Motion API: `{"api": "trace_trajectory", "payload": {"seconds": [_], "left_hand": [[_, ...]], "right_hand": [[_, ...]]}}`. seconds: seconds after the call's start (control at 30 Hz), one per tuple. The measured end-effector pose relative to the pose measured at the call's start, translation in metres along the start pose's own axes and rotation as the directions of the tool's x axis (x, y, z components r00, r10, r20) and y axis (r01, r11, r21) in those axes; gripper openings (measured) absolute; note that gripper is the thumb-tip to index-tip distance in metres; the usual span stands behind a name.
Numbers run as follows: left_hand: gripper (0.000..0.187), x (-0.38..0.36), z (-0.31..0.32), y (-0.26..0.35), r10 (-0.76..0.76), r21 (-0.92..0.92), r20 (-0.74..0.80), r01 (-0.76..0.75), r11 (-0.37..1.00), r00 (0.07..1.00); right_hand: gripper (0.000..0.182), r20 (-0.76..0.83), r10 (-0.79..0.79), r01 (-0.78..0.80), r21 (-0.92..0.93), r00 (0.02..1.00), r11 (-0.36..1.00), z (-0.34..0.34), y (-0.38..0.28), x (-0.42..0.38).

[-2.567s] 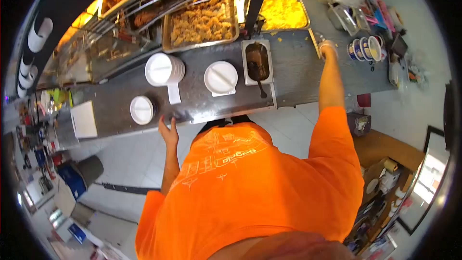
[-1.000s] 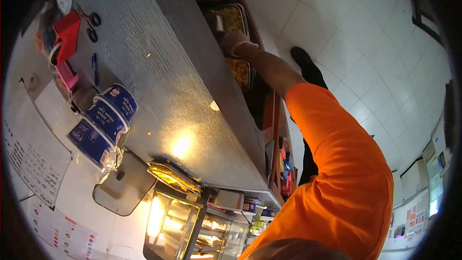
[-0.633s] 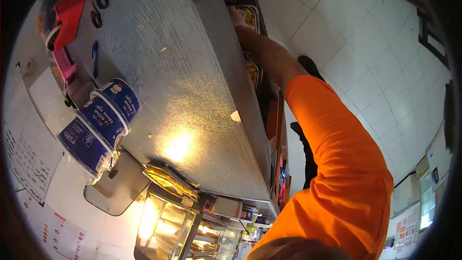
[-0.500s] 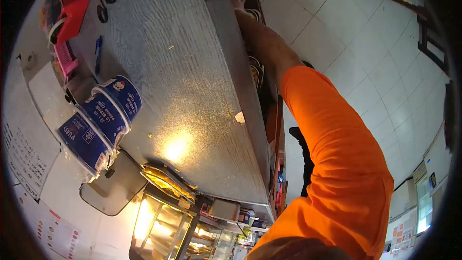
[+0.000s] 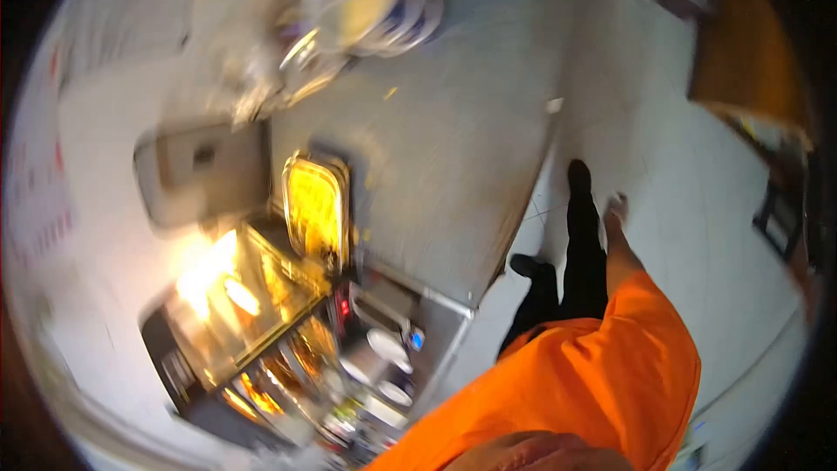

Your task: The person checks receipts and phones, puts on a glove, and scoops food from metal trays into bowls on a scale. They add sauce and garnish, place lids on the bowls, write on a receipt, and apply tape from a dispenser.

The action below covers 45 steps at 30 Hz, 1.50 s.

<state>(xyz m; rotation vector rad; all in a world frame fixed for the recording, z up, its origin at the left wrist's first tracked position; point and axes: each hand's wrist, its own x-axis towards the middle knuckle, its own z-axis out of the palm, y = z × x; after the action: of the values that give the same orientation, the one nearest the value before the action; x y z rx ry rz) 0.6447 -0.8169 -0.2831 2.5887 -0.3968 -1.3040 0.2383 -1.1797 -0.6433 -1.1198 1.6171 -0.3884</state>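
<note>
My right hand (image 5: 616,209) hangs low beside my black-trousered leg (image 5: 582,253), over the tiled floor, away from the counter. It is small and smeared by motion, so its fingers and anything in them cannot be made out. My left hand is out of view. On the grey counter (image 5: 453,157) to the left stands a metal tray of yellow food (image 5: 316,209), tilted up against a lit glass warming cabinet (image 5: 253,296). Stacked blue-and-white tubs (image 5: 357,0) lie at the counter's far end, blurred.
Below the cabinet, white cups (image 5: 388,346) and small items crowd a shelf near the counter corner. A grey panel (image 5: 205,170) rests at the wall. Wooden furniture (image 5: 750,44) and a dark frame (image 5: 776,218) stand across the pale tiled floor (image 5: 680,174).
My right hand has come out from the space under the counter and now hangs by my leg. The view has swung, bringing my legs and the cabinet further into sight.
</note>
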Motion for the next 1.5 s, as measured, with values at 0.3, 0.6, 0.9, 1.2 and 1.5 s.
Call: {"api": "trace_trajectory", "payload": {"seconds": [0.3, 0.6, 0.9, 1.2, 1.5], "left_hand": [[0.029, -0.359, 0.288, -0.152, -0.438, -0.659, -0.235, 0.189, 0.728, 0.868], [0.017, -0.396, 0.396, -0.228, -0.491, -0.832, -0.451, -0.153, 0.533, 0.745], [0.03, -0.348, 0.244, -0.221, -0.303, -0.886, -0.464, -0.436, 0.156, 0.833], [0.046, -0.279, 0.148, -0.097, 0.282, -0.938, -0.315, -0.342, 0.051, 0.906], [0.029, -0.187, 0.128, -0.019, -0.216, -0.781, -0.233, -0.315, -0.539, 0.948]], "right_hand": [[0.023, -0.036, -0.447, 0.411, -0.335, 0.894, 0.848, -0.041, -0.313, -0.199], [0.016, 0.706, -0.683, 0.981, 0.095, -0.187, -0.171, 0.066, -0.391, -0.544], [0.037, 0.988, -0.151, 0.999, 0.022, -0.03, -0.048, 0.095, -0.299, -0.544], [0.029, 0.776, -0.535, 0.854, -0.009, 0.333, 0.52, 0.162, -0.319, -0.566], [0.033, 0.924, -0.289, 0.965, 0.213, -0.249, -0.152, 0.132, -0.325, -0.546]]}}
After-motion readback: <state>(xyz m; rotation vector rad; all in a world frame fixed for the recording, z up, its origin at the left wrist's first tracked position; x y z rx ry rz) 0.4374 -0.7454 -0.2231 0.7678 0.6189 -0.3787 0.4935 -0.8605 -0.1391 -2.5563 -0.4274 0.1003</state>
